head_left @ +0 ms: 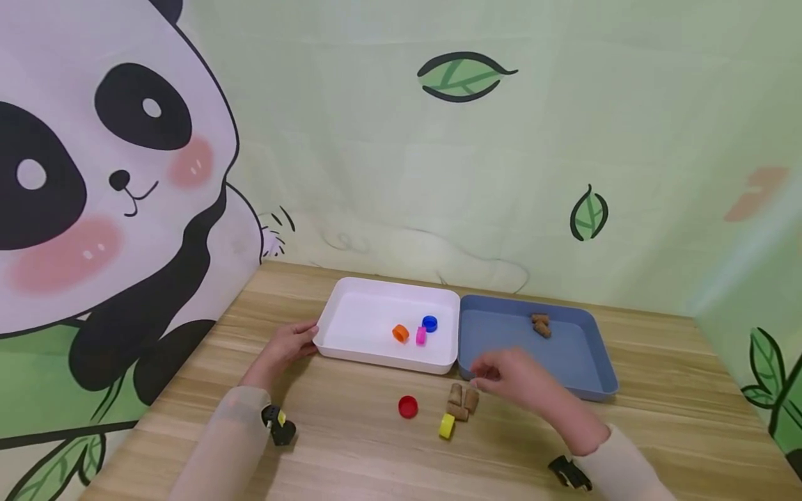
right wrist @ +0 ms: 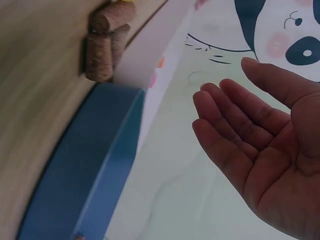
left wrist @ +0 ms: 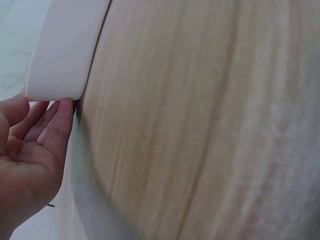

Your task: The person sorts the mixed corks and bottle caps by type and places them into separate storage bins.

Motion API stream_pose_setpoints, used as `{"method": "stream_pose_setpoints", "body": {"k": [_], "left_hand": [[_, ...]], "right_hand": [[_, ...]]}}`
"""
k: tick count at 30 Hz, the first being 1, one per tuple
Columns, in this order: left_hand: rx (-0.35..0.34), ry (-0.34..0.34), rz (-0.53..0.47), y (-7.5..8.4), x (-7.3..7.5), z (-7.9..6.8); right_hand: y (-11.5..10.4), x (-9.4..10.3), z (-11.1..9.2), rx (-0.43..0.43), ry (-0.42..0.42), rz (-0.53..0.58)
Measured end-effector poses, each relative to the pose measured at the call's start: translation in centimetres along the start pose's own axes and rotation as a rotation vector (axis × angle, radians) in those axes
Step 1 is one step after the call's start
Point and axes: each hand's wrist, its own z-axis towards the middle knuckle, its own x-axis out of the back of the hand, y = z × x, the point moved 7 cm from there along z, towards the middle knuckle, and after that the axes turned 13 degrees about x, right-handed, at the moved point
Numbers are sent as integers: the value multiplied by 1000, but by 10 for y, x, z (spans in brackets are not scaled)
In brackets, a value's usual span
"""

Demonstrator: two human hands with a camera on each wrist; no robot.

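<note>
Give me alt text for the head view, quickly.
Right hand hovers at the near-left corner of a blue tray with two corks inside; left hand holds a white tray containing an orange piece, pink piece and blue piece. Three loose corks, a red piece and a yellow piece lie in front.

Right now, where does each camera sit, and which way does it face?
Head: worn on the head, facing forward and down at the table, white tray and blue tray; left hand, right hand and sleeves show.
Left wrist: on that wrist, facing along the left hand, which shows, its grip touching the white tray's end.
Right wrist: on that wrist, facing past the visible right hand, its grip empty, toward the corks and panda wall.
Head and right wrist share the corks and blue tray.
</note>
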Motion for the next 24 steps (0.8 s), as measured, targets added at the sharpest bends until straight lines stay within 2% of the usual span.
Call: {"method": "stream_pose_setpoints", "body": {"k": [9, 16, 24], "left_hand": [[0, -4, -4, -1, 0, 0], [6, -14, -5, 0, -2, -1], [-2, -16, -7, 0, -1, 0]], "right_hand": [[12, -19, -5, -18, -21, 4], [24, -31, -7, -24, 3, 4], [37, -42, -9, -110, 14, -52]]}}
